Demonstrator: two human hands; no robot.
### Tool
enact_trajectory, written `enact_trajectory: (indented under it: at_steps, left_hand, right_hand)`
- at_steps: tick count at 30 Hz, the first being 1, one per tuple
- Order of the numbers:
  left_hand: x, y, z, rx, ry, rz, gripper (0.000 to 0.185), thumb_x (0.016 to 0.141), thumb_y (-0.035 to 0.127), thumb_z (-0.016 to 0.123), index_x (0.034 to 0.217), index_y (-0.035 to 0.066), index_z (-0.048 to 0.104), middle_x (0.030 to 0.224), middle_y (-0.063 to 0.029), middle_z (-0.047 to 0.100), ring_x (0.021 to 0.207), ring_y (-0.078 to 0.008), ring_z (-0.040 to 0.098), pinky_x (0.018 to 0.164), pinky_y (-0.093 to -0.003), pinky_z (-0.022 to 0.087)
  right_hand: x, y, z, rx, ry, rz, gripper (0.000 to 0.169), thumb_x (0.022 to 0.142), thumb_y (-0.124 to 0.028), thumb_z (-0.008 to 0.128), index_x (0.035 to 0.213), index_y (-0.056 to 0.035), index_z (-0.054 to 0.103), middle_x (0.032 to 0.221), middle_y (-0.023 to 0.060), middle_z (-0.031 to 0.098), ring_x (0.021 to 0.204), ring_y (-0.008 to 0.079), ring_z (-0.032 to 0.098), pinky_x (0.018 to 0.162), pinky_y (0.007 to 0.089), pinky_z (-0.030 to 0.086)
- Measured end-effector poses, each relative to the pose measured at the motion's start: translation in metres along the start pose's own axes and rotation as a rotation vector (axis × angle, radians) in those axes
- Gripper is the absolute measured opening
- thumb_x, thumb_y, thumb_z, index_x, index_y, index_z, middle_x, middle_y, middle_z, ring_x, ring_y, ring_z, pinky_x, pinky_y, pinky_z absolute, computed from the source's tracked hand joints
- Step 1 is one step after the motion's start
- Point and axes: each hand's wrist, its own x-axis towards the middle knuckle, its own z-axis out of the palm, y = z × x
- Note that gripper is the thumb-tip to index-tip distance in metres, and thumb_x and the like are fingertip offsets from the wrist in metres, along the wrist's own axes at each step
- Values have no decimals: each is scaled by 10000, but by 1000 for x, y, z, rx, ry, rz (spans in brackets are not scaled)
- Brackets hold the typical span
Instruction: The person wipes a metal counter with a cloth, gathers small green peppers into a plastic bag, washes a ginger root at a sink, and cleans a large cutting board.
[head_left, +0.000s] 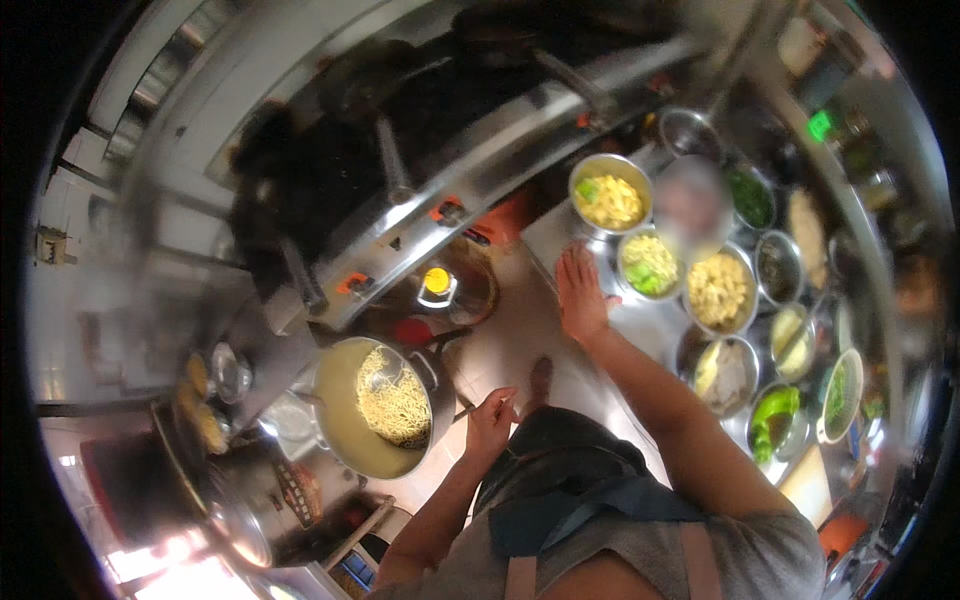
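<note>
My right hand (583, 292) rests palm down on the edge of the steel counter (600, 259), with its fingers stretched and nothing in it. Just beyond the fingertips stands a metal bowl of chopped pale and green vegetables (649, 264). Another bowl, holding yellow pieces with some green (611, 196), is behind it. My left hand (491, 426) hangs low in front of my apron, fingers loosely curled; whether it grips anything is unclear. A thin dark rod shows beside it. To its left is a large metal pot (337, 412) with noodles (394, 397) inside.
A stove (397, 232) with orange knobs runs across the far side. More bowls crowd the right counter, including cubed yellow food (718, 291), green peppers (772, 420) and a white basket of greens (840, 395). Below the stove sits a yellow round object (436, 280). One patch among the bowls is blurred.
</note>
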Motion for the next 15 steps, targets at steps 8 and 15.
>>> enact_trajectory:
  at_steps: [8, 15]
  left_hand:
    - [29, -19, -53, -37, 93, -82, 194, 931, 109, 533, 1094, 52, 621, 657, -89, 648, 601, -159, 629, 581, -305, 485]
    - [29, -13, -62, -41, 152, -101, 211, 933, 140, 549, 1123, 71, 611, 668, -98, 656, 618, -165, 647, 568, -315, 486]
  right_hand:
    - [135, -29, 37, 93, -40, 4, 698, 804, -163, 589, 1422, 8, 313, 1425, 194, 378, 1367, 377, 263, 1141, 486, 169]
    - [174, -26, 48, 696, -80, 3, 503, 817, -56, 597, 1308, -131, 518, 1128, 145, 634, 1004, 296, 614, 919, 395, 463]
